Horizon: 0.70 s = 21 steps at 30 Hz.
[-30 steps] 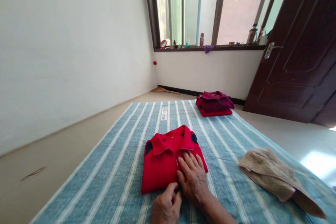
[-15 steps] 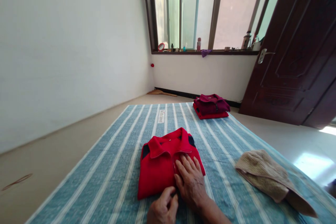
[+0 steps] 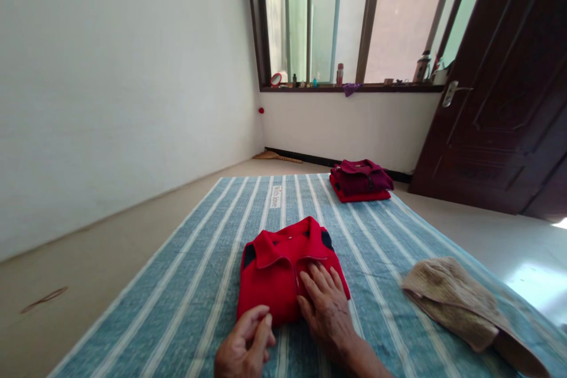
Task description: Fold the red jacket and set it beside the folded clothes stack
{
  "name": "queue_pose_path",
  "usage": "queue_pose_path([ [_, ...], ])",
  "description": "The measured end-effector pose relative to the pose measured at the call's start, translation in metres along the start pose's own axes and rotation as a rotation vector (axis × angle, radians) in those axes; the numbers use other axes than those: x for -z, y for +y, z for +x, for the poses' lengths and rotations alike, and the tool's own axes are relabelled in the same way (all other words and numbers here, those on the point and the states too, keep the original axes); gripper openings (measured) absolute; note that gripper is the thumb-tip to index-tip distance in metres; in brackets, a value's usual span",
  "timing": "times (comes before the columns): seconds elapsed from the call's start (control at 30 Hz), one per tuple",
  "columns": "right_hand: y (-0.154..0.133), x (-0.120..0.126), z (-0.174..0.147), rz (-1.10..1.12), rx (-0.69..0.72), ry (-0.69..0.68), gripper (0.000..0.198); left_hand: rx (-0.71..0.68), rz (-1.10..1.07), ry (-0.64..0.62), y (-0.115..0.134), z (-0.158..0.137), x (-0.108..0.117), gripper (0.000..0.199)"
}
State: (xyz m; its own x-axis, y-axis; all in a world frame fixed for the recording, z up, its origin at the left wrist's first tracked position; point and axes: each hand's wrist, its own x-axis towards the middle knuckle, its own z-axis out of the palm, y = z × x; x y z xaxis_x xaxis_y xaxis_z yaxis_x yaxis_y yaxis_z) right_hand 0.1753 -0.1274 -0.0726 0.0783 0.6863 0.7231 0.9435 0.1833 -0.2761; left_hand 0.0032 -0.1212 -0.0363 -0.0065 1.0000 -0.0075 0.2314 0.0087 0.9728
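Observation:
A folded red jacket with a collar, a front zip and dark shoulder patches lies on the striped blue cloth, its collar pointing away from me. My right hand rests open and flat on its right front, fingers spread beside the zip. At the lower left corner is my left hand, closed, with thumb and forefinger brought together. Whatever these fingers may hold is hidden, and the hand covers that corner of the jacket.
Toward the far right edge, a folded maroon garment lies on a red one. A beige cap sits at the right. Beyond are a windowsill with small items and a dark door; a broom lies on the floor.
My left hand has moved left along the jacket's near edge, from the middle to the lower left corner. My right hand stays on the jacket. The view has shifted slightly.

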Motion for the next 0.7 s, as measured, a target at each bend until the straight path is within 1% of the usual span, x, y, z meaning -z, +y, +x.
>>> queue_pose_path([
  [0.07,0.001,0.01,0.001,0.035,0.008,0.002,0.034,0.029,0.024,0.127,0.012,0.01,0.019,0.05],
  [0.13,0.005,0.024,0.002,0.097,0.016,0.008,0.034,0.083,0.066,0.208,0.02,0.021,0.036,0.045],
  [0.2,0.016,0.038,0.004,0.174,-0.033,0.056,0.029,0.16,0.088,0.225,0.024,0.031,0.049,0.042],
  [0.23,0.024,0.045,0.005,0.21,-0.091,0.081,0.027,0.206,0.081,0.218,0.024,0.036,0.053,0.042],
  [0.3,0.043,0.053,0.008,0.263,-0.271,0.075,0.026,0.303,0.031,0.186,0.026,0.043,0.058,0.042],
  [0.33,0.053,0.054,0.011,0.28,-0.382,0.034,0.027,0.347,-0.008,0.162,0.027,0.047,0.058,0.041],
  [0.4,0.071,0.054,0.016,0.316,-0.63,-0.109,0.031,0.415,-0.1,0.09,0.031,0.053,0.056,0.037],
  [0.47,0.084,0.049,0.023,0.417,-0.818,-0.283,0.035,0.458,-0.189,0.006,0.036,0.059,0.052,0.029],
  [0.53,0.09,0.044,0.03,0.577,-0.951,-0.382,0.037,0.481,-0.25,-0.069,0.04,0.066,0.048,0.023],
  [0.6,0.09,0.04,0.038,0.75,-1.064,-0.425,0.036,0.498,-0.267,-0.117,0.042,0.074,0.045,0.02],
  [0.63,0.089,0.039,0.041,0.821,-1.113,-0.447,0.034,0.507,-0.262,-0.134,0.041,0.078,0.044,0.021],
  [0.7,0.086,0.038,0.049,0.922,-1.167,-0.51,0.029,0.528,-0.241,-0.165,0.039,0.087,0.044,0.025],
])
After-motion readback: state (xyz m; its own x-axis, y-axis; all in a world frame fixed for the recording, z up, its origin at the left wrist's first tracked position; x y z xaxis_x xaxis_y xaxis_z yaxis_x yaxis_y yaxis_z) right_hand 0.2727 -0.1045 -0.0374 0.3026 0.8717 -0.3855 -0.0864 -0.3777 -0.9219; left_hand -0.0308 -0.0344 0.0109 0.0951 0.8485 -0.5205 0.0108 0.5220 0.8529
